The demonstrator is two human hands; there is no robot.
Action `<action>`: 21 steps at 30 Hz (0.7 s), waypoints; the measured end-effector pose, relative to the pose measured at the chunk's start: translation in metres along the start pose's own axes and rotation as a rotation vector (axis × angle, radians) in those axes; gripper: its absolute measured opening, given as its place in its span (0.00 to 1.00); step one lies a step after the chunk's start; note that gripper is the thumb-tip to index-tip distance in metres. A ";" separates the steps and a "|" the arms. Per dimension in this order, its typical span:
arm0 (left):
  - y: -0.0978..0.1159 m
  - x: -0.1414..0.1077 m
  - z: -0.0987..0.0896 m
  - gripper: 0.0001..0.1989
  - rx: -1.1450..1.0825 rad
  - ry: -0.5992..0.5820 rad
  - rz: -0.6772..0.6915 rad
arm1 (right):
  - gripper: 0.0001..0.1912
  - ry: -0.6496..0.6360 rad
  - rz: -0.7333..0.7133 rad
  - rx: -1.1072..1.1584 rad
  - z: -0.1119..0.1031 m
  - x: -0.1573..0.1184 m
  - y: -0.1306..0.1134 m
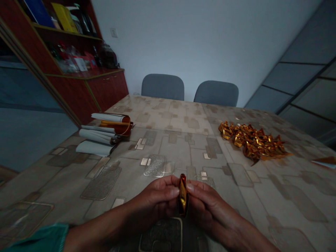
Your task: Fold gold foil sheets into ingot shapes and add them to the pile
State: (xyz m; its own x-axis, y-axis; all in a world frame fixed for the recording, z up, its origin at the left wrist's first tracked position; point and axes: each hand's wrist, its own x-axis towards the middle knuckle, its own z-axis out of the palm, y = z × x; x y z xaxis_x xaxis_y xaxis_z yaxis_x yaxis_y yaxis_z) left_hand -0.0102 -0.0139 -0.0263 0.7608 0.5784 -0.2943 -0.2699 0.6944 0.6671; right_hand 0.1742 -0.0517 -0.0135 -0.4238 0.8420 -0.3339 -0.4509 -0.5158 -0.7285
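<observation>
My left hand [154, 201] and right hand [207, 206] pinch a shiny gold-and-red foil packet [183, 195] upright between closed fingers [170, 185], just above the beige patterned table [168, 115] — a heap of twisted gold foil pieces [252, 141] lies well to the right, no lettering readable on the foil

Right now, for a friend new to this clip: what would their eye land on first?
The glinting heap of gold foil pieces on the right of the patterned table would likely catch the eye first. At the near edge, the left hand and right hand hold a small red-and-gold foil piece between them. On the table's left lie white paper rolls beside a copper-coloured roll.
</observation>
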 end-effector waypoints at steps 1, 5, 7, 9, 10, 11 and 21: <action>0.000 0.000 0.000 0.17 -0.017 0.020 0.011 | 0.17 0.017 -0.006 0.020 0.000 0.000 0.000; 0.000 0.000 0.002 0.16 -0.048 0.091 0.064 | 0.17 0.074 -0.002 0.057 0.001 0.001 0.000; -0.001 0.000 0.003 0.17 -0.052 0.088 0.081 | 0.17 0.085 -0.004 0.058 0.000 0.002 0.002; -0.001 0.001 0.003 0.18 -0.041 0.070 0.101 | 0.19 0.078 0.004 0.062 -0.002 0.002 0.004; -0.002 0.001 0.003 0.19 -0.026 0.061 0.117 | 0.21 0.073 0.015 0.064 -0.003 0.002 0.005; -0.002 0.002 0.003 0.19 -0.004 0.056 0.133 | 0.22 0.068 0.026 0.065 -0.004 0.003 0.006; -0.004 0.003 0.003 0.17 0.067 0.111 0.142 | 0.17 0.047 0.023 0.015 -0.006 0.005 0.009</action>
State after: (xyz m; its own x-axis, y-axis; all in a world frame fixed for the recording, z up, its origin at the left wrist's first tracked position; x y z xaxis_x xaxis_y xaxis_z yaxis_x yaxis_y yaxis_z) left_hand -0.0053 -0.0161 -0.0280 0.6469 0.7149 -0.2655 -0.3269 0.5745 0.7504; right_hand 0.1726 -0.0512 -0.0249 -0.3974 0.8359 -0.3785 -0.4530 -0.5374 -0.7113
